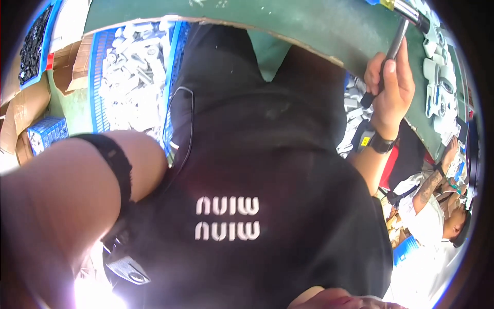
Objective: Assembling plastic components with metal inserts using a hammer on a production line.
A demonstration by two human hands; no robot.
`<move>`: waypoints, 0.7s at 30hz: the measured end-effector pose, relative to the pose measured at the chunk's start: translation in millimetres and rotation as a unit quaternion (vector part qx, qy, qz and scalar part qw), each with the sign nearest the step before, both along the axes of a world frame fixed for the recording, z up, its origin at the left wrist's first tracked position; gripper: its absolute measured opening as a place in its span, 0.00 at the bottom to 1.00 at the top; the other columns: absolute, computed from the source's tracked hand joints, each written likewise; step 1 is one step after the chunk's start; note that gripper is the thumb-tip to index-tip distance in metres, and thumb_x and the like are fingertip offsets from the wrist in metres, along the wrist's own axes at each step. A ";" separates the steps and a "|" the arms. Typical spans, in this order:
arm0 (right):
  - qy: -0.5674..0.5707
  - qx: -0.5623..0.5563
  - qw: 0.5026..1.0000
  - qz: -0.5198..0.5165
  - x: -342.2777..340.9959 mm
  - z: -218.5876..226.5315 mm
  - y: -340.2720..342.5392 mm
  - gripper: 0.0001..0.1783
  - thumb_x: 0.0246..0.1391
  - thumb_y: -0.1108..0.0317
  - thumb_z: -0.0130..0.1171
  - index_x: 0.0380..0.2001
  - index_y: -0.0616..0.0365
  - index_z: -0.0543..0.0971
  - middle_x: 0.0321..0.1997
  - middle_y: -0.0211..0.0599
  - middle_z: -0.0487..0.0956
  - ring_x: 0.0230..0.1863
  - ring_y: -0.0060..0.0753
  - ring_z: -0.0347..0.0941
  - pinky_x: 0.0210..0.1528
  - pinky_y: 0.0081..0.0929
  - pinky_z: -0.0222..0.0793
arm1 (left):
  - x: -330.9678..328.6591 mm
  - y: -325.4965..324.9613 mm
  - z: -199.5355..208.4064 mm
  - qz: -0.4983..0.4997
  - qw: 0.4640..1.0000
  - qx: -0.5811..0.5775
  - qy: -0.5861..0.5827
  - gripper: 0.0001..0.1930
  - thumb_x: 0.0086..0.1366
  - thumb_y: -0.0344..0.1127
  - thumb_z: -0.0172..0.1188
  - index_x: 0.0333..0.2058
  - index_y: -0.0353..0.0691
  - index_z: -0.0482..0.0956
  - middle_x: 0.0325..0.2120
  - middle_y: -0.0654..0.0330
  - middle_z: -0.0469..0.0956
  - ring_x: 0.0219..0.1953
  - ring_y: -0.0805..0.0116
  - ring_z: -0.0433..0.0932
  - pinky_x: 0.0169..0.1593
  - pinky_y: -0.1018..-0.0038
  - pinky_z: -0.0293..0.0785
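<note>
My right hand [392,85] is raised over the right part of the green table, its fingers wrapped round the dark handle of a hammer [397,38]. The hammer's head, a silver cylinder with a dark end and a yellow part, lies at the top edge of the view, over the table. My left arm [72,190] comes in from the left, with a black strap round it. Its rounded bend is beside my dark shirt, and my left hand does not show.
A green table [309,31] runs across the top. Light grey plastic parts [437,87] line its right side. A blue basket [95,77] of similar parts stands left of my legs; a blue crate [31,82] holds black pieces. Another person [429,211] works at the right.
</note>
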State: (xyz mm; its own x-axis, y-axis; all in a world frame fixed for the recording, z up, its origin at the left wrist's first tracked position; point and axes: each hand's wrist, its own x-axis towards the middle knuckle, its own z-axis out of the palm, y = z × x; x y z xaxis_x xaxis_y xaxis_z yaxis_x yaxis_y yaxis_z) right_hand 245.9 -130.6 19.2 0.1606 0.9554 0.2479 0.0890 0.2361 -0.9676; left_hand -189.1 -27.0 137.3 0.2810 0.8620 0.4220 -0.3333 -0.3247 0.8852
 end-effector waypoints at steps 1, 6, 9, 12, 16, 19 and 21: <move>-0.035 -0.023 0.999 -0.007 0.4 8.8 6.1 0.33 0.79 0.67 0.49 0.81 0.62 0.58 0.27 0.28 0.70 0.24 0.16 0.60 0.27 0.17 0.58 | 32.2 -0.1 -1.3 0.004 1.000 0.010 0.002 0.23 0.74 0.46 0.54 0.53 0.29 0.77 0.42 0.51 0.79 0.39 0.64 0.76 0.41 0.69 0.73; -0.037 -0.031 0.999 -0.022 -5.4 11.8 -7.5 0.32 0.79 0.68 0.49 0.81 0.60 0.59 0.28 0.27 0.72 0.24 0.15 0.61 0.27 0.16 0.59 | 37.7 -6.7 2.5 0.002 0.999 0.004 0.048 0.22 0.74 0.45 0.54 0.53 0.29 0.77 0.42 0.51 0.79 0.39 0.64 0.76 0.41 0.68 0.73; -0.024 -0.010 1.000 -0.003 -5.3 2.8 5.1 0.32 0.79 0.68 0.49 0.81 0.59 0.59 0.28 0.27 0.72 0.24 0.15 0.61 0.27 0.16 0.59 | 32.1 -7.3 -1.1 0.012 0.998 0.030 0.058 0.22 0.74 0.44 0.53 0.53 0.29 0.77 0.42 0.50 0.79 0.39 0.64 0.75 0.42 0.68 0.73; -0.011 -0.001 1.000 0.015 -12.6 -1.0 0.4 0.32 0.79 0.69 0.49 0.81 0.61 0.60 0.28 0.27 0.72 0.24 0.16 0.61 0.26 0.17 0.59 | 6.1 -19.1 9.8 0.016 0.996 0.033 0.082 0.21 0.74 0.43 0.53 0.53 0.29 0.77 0.42 0.50 0.79 0.39 0.64 0.75 0.42 0.68 0.73; -0.081 -0.040 0.995 -0.030 -18.2 12.9 -2.7 0.36 0.79 0.62 0.48 0.82 0.64 0.54 0.26 0.28 0.67 0.23 0.18 0.59 0.27 0.19 0.58 | 9.7 -6.0 -3.5 0.019 0.995 0.037 0.094 0.20 0.74 0.42 0.53 0.53 0.29 0.77 0.42 0.50 0.78 0.39 0.63 0.75 0.42 0.68 0.73; -0.037 -0.024 0.999 -0.029 -24.0 0.2 -10.3 0.33 0.79 0.69 0.49 0.80 0.64 0.58 0.27 0.28 0.72 0.23 0.15 0.62 0.26 0.17 0.59 | -49.5 -15.6 14.0 0.023 0.991 0.051 0.125 0.20 0.75 0.42 0.53 0.53 0.29 0.77 0.42 0.50 0.78 0.39 0.63 0.75 0.42 0.67 0.73; -0.059 -0.022 0.998 -0.025 -5.1 12.7 -8.4 0.33 0.78 0.68 0.49 0.80 0.64 0.58 0.27 0.27 0.72 0.23 0.15 0.61 0.26 0.17 0.59 | -5.0 -4.0 -15.6 0.035 0.992 0.037 0.119 0.20 0.75 0.41 0.53 0.52 0.29 0.77 0.42 0.50 0.78 0.39 0.63 0.75 0.42 0.67 0.73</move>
